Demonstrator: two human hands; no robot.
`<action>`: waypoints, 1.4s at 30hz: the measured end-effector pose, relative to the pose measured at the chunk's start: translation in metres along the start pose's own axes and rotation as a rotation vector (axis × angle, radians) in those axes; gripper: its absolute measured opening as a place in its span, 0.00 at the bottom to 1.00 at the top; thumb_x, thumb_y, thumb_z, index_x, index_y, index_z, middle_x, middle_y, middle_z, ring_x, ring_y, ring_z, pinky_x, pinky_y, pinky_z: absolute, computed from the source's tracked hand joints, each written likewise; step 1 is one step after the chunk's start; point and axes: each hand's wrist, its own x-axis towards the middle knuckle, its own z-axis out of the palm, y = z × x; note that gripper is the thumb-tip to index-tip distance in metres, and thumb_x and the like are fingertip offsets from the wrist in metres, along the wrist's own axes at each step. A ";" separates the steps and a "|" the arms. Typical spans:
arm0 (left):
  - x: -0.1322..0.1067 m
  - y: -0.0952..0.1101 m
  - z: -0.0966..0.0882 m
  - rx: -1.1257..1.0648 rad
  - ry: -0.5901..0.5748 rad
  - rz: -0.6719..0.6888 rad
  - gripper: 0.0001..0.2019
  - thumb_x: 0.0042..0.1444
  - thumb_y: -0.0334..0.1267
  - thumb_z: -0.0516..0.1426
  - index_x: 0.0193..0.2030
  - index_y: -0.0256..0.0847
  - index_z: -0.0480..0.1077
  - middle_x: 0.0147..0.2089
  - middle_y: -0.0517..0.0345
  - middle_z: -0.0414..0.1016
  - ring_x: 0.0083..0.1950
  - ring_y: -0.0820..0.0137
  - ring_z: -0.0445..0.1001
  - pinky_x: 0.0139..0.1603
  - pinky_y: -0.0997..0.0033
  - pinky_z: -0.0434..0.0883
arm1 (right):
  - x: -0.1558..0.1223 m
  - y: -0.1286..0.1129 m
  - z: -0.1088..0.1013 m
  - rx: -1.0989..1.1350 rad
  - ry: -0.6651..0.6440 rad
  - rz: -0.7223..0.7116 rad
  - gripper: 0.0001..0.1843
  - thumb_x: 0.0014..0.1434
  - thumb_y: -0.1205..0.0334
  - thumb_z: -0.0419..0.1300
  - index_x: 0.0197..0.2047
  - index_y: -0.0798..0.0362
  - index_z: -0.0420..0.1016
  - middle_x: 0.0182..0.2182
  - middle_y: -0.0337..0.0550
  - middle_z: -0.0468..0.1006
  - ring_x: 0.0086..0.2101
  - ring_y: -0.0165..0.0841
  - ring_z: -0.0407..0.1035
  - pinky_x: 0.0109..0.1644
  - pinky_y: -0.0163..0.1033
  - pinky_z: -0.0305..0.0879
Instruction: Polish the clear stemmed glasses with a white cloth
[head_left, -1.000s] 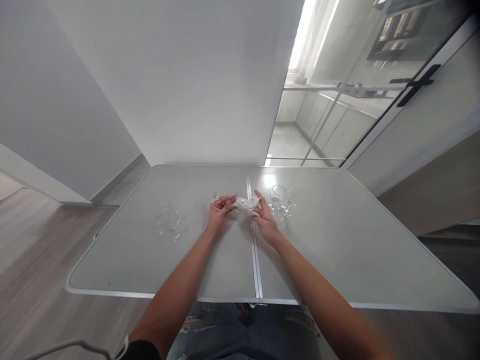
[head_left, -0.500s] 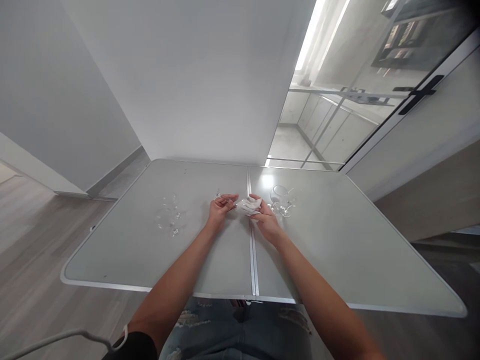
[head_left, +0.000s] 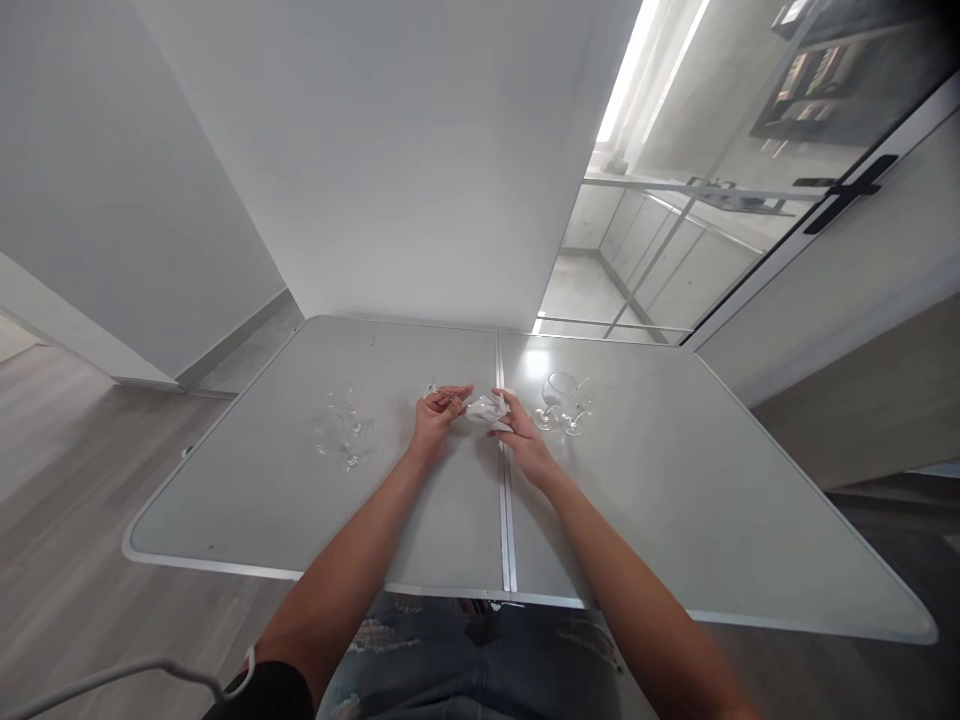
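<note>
My left hand [head_left: 436, 420] is closed around the stem of a clear stemmed glass, whose foot shows past my fingers on the far left side. The glass's bowl [head_left: 480, 407] points right, toward my other hand. My right hand [head_left: 525, 440] grips a white cloth or tissue [head_left: 505, 398] and presses it against the bowl. How far the cloth reaches inside the glass, I cannot tell. Both hands are just above the table, near the middle seam.
On the left half of the table [head_left: 262, 520] lie several clear glasses [head_left: 345, 440]. More clear stemmed glasses [head_left: 560, 390] are just right of my right hand. A metal seam [head_left: 508, 540] crosses the tabletop. Behind stand a white wall [head_left: 405, 180] and a glass-paned door.
My right hand has shifted slightly left and down with the white cloth, uncovering more of the glass's bowl. My left hand keeps its hold on the stem. The view has tilted a little.
</note>
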 end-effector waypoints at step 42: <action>-0.002 -0.002 0.008 -0.057 -0.101 -0.102 0.18 0.44 0.45 0.74 0.39 0.39 0.80 0.54 0.43 0.82 0.52 0.59 0.81 0.50 0.62 0.77 | -0.007 -0.016 0.006 0.136 0.163 -0.059 0.39 0.54 0.70 0.55 0.69 0.41 0.61 0.40 0.39 0.76 0.40 0.37 0.69 0.50 0.43 0.64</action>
